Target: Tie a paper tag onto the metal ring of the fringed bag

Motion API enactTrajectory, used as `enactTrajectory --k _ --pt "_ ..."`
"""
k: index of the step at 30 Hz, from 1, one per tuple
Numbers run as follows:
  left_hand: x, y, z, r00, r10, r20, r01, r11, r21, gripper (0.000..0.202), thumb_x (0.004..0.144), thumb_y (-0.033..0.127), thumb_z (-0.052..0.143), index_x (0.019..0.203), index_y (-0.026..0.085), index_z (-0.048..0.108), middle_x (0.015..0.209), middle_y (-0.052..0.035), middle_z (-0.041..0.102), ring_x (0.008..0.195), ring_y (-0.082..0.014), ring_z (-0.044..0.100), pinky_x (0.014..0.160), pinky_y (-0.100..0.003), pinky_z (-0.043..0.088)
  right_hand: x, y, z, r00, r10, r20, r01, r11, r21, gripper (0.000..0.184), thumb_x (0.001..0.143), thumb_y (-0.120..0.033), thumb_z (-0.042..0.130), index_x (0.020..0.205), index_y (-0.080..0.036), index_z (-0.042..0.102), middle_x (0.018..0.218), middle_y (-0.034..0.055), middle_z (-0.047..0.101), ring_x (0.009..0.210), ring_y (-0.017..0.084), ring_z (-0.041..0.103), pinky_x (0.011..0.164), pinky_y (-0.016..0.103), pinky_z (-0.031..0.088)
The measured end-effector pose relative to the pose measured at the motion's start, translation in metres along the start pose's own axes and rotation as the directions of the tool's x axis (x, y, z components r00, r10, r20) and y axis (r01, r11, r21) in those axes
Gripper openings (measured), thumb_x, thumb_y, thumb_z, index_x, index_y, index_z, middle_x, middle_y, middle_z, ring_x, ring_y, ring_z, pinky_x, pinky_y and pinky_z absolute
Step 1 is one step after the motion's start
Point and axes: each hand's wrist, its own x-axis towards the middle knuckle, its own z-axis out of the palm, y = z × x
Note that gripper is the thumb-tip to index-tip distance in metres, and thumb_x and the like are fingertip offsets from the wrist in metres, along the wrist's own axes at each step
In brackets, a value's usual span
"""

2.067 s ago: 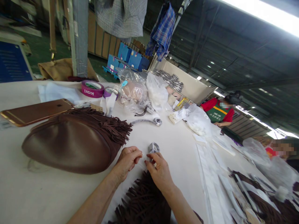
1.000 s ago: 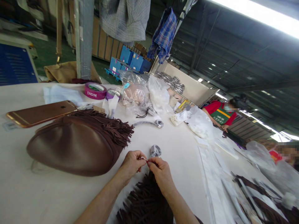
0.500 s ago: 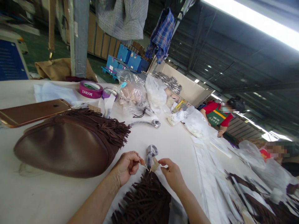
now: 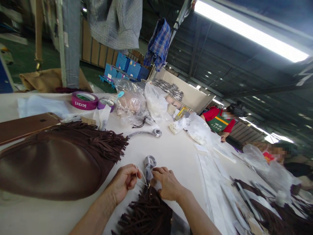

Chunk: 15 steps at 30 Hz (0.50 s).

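Observation:
My left hand (image 4: 126, 180) is closed in a pinch on a thin pale string (image 4: 143, 174), which runs down to the top of a dark brown fringed bag (image 4: 146, 212). My right hand (image 4: 168, 183) is curled over the bag's top, its fingertips closed by a beige tag (image 4: 153, 181) that they mostly hide. Just beyond the fingers, a grey plastic-wrapped strap (image 4: 149, 162) rises from the bag and ends in a loop. The lower part of the bag runs out of view.
Left of my hands lies another brown fringed bag (image 4: 49, 166), with a phone (image 4: 26, 125) behind it. Purple tape rolls (image 4: 84, 100), clear plastic bags (image 4: 156, 101) and a wrapped strap (image 4: 144, 133) lie farther back. More fringed pieces (image 4: 264, 202) are at right. A co-worker (image 4: 218, 120) leans over the far table.
My right hand has moved in against the bag's top and now covers most of the beige tag. The left hand still pinches the string, which now bows in a loop. The view has shifted slightly.

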Motion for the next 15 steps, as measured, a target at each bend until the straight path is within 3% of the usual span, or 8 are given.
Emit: enactTrajectory --k 6,15 --pt "-0.0027 0.0017 0.0003 1.0 -0.009 -0.007 0.009 1.0 0.025 0.02 0.045 0.025 0.06 0.053 0.016 0.044 0.049 0.0018 0.056 0.03 -0.002 0.029 0.035 -0.018 0.01 -0.0017 -0.0011 -0.0095 1.0 -0.014 0.022 0.017 0.991 -0.13 0.036 0.061 -0.023 0.056 0.096 -0.018 0.057 0.103 0.0118 0.055 0.099 0.029 0.047 0.081 0.043 0.036" --pt "0.0024 0.0037 -0.0003 1.0 -0.023 0.002 0.023 0.995 0.093 0.029 0.044 0.032 0.063 0.056 0.017 0.042 0.05 0.0036 0.055 0.03 -0.0008 0.026 0.035 -0.018 0.01 0.0017 0.0066 -0.0006 0.991 0.13 0.039 -0.128 0.991 -0.033 0.039 0.059 -0.024 0.058 0.096 -0.017 0.054 0.094 0.0115 0.064 0.085 0.027 0.06 0.069 0.035 0.039"
